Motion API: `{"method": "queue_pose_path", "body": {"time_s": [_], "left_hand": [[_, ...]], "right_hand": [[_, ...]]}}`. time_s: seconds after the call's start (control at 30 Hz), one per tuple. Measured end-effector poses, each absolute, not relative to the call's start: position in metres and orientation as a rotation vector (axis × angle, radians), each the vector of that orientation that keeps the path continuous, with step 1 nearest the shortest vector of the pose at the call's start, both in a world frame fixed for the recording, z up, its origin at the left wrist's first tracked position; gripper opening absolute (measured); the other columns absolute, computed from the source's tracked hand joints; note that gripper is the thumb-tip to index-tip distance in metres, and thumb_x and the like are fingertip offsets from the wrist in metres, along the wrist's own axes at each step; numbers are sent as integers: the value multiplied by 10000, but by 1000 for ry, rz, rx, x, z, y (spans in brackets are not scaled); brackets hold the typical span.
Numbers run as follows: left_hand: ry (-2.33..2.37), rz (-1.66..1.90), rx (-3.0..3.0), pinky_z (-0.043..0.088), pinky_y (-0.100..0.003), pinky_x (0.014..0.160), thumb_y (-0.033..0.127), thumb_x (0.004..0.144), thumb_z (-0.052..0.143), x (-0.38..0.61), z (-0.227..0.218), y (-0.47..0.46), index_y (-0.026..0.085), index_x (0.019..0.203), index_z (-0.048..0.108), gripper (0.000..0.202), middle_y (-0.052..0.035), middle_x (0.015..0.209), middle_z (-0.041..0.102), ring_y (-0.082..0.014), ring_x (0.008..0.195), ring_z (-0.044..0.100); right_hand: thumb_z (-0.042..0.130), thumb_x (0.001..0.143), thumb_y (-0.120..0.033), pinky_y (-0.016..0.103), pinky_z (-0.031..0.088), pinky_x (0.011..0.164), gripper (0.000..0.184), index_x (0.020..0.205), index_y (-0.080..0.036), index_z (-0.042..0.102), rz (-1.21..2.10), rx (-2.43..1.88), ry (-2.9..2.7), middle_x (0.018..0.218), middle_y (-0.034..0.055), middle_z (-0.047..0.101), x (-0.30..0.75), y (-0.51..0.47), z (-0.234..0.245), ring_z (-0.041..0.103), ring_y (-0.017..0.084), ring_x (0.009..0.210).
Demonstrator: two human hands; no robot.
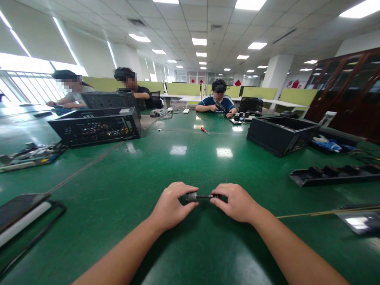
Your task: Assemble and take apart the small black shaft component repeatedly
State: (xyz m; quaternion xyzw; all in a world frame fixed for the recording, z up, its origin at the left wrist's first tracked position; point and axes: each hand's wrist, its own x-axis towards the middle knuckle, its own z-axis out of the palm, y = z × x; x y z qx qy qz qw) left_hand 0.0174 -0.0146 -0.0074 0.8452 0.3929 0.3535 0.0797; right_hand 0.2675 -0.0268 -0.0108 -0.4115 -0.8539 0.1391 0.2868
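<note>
Low over the green table, both hands hold one small part between them, a motor-like piece with a grey metal cylinder (192, 196) and a thin dark shaft (203, 196). My left hand (172, 204) pinches the cylinder between thumb and fingers. At the other end, my right hand (236, 201) grips the dark tip of the shaft with thumb and fingertips. The part lies level, pointing left to right. My fingers cover some of both ends, and its exact kind is too small to make out.
Black computer cases (96, 128) stand at left and another case (276, 134) at right. A black tray (332, 174) holds several dark parts. An orange screwdriver (204, 130) lies farther back. Circuit boards (29, 155) sit at far left. Across the table, a person (218, 101) handles a tool.
</note>
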Motion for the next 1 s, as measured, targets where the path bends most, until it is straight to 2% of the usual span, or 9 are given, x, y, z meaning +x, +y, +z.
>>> {"method": "queue_pose_path", "body": {"time_s": [1.0], "left_hand": [[1205,1075,2515,540,-371,858,226,717,784,18,-3,-16,250,1016,750,301,-35,924,782,-230,909,707]], "right_hand": [[606,944,-332,308,478,814,195,1020,-207,735,362,-1145,-2297,920,45,727,272,-25,-9,663,186,859]]}}
